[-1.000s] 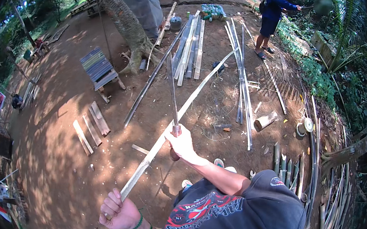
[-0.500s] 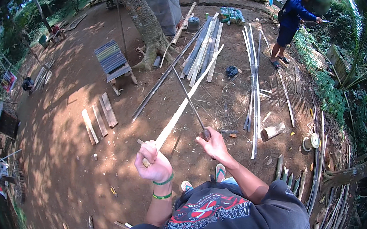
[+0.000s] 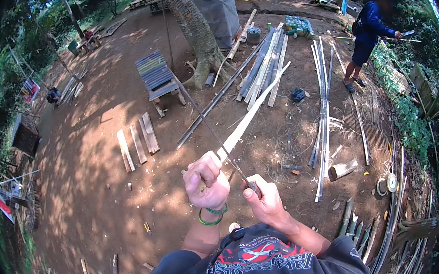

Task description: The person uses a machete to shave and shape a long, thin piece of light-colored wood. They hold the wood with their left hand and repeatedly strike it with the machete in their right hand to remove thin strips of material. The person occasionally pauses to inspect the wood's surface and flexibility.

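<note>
Over dirt (image 3: 96,177), our left hand (image 3: 208,180) grips the strip (image 3: 248,120), which points away, and our right hand (image 3: 269,201) grips the knife (image 3: 237,168), its blade (image 3: 209,128) now crossing nearer the left hand, so the work seemingly shifts toward the held end.

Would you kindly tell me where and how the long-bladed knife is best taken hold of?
By the handle, I think, from the near right, where the right hand grips it: it forms the near end, while the thin blade slants away to the upper left, across the pale strip in this view. A hand wrapped around the handle should stay off the blade.
</note>
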Action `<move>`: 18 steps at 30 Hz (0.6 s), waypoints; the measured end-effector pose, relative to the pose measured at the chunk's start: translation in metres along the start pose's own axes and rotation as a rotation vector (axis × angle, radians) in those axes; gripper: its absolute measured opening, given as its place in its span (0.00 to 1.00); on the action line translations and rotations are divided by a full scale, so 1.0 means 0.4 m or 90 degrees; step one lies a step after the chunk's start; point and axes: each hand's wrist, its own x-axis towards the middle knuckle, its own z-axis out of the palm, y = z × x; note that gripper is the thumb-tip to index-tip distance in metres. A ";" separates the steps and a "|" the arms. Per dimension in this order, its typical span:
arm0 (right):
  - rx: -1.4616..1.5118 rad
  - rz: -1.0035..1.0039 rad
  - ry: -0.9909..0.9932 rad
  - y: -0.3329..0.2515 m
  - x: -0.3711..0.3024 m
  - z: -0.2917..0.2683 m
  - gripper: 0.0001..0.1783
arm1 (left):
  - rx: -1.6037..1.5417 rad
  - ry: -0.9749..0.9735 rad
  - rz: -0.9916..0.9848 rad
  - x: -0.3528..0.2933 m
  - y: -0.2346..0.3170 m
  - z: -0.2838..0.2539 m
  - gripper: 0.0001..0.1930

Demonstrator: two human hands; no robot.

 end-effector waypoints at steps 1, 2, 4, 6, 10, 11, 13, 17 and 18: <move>0.017 -0.014 0.012 -0.012 0.006 0.000 0.19 | -0.004 -0.003 0.010 -0.002 -0.003 0.011 0.22; 0.012 -0.014 0.033 0.005 0.012 0.000 0.19 | -0.007 -0.005 0.021 -0.002 -0.002 0.025 0.22; 0.006 -0.010 0.062 0.074 0.024 0.011 0.19 | -0.035 -0.006 0.036 -0.006 0.014 0.034 0.22; -0.099 0.123 0.071 0.120 0.055 -0.025 0.19 | -0.032 -0.039 0.024 -0.018 0.012 0.044 0.22; -0.116 0.130 0.075 0.091 0.067 -0.035 0.20 | -0.053 -0.024 0.032 -0.014 -0.006 0.048 0.22; -0.106 0.120 0.066 0.057 0.063 -0.029 0.20 | -0.056 -0.016 0.037 -0.010 -0.009 0.043 0.22; -0.069 0.024 0.058 0.025 0.049 -0.042 0.20 | -0.047 0.002 0.034 -0.002 -0.012 0.048 0.22; -0.150 0.079 0.087 0.138 0.077 -0.041 0.21 | -0.046 -0.021 0.048 0.000 0.039 0.088 0.21; -0.168 0.101 0.091 0.156 0.081 -0.044 0.22 | -0.040 -0.005 0.011 -0.018 -0.005 0.059 0.21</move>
